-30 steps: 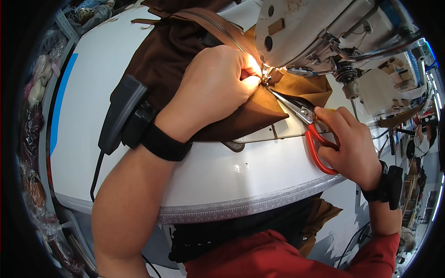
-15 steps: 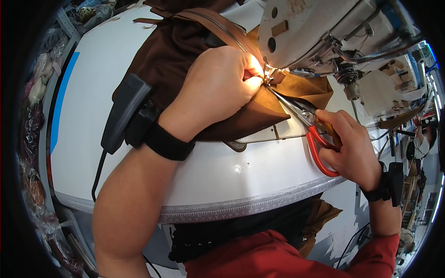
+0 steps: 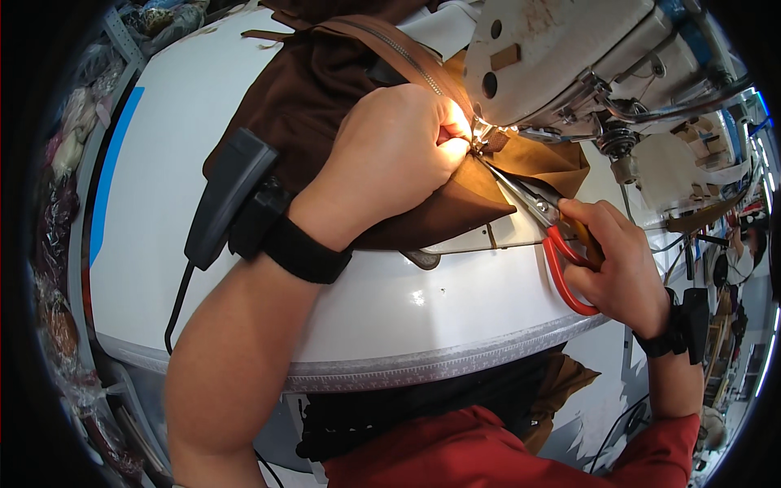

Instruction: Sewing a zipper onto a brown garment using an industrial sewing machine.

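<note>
A brown fabric piece with a zipper [image 3: 281,130], perhaps a bag or garment, lies under the head of a sewing machine [image 3: 553,61]. My left hand [image 3: 399,159] is closed in a pinch on the brown fabric, right beside the lit presser foot. My right hand [image 3: 618,264] grips scissors [image 3: 561,260] with red handles. Their blades point up and left, with the tips at the fabric edge close to my left fingertips. Whether the tips are cutting is too small to tell. A tan inner face of the fabric [image 3: 537,167] folds out to the right.
A white table [image 3: 366,317] carries the machine, and a measuring tape strip [image 3: 439,363] runs along its near edge. Blue tape [image 3: 118,175] marks the left side. Wrapped bundles [image 3: 61,220] line the far left. Brown cloth [image 3: 561,390] hangs below the table edge.
The whole view has shifted slightly, so the scene sits a little farther right. Both hands, the scissors and the fabric keep almost the same places relative to one another.
</note>
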Demonstrator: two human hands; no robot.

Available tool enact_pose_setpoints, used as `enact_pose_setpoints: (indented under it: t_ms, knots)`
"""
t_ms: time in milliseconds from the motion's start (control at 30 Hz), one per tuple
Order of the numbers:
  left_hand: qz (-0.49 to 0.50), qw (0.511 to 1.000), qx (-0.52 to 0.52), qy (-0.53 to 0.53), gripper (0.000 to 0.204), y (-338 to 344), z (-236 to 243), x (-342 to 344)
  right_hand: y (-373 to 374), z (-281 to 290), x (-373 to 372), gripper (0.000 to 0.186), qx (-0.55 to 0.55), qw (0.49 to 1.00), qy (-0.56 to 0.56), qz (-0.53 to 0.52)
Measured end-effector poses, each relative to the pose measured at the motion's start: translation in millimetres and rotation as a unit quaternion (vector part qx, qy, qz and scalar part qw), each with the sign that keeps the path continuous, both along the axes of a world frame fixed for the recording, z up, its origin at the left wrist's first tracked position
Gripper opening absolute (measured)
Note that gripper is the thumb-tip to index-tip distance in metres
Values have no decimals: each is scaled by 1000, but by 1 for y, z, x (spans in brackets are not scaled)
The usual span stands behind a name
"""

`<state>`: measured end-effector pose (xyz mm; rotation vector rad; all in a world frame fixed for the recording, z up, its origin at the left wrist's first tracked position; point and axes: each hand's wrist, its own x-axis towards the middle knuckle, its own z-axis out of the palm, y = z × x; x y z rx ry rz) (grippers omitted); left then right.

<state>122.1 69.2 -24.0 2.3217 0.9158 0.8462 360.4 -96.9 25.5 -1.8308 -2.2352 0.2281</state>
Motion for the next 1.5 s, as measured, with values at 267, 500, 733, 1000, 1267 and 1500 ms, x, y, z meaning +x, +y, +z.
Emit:
enact_pose_setpoints:
  t_ms: [267, 500, 733, 1000, 1267, 1500]
  knots:
    - [-5, 1000, 5, -6, 11, 1, -3, 0, 0, 3, -1, 58, -12, 1000, 2, -8]
    - [-7, 1000, 28, -10, 10, 0, -4, -1, -1, 1, 0, 60, -15, 1000, 8, -1]
    - [-6, 999, 37, -12, 14, 2, -5, 0, 0, 2, 2, 60, 7, 1000, -5, 16]
    - [-21, 999, 16, -28, 15, 6, -7, -1, 1, 3, -2, 58, 2, 1000, -19, 5]
    - [-18, 1000, 7, 15, 17, 5, 1, -1, 1, -1, 1, 58, 10, 1000, -15, 5]
    - [-13, 1000, 0, -28, 16, 4, -2, -1, 3, -3, 4, 55, 8, 999, 36, 28]
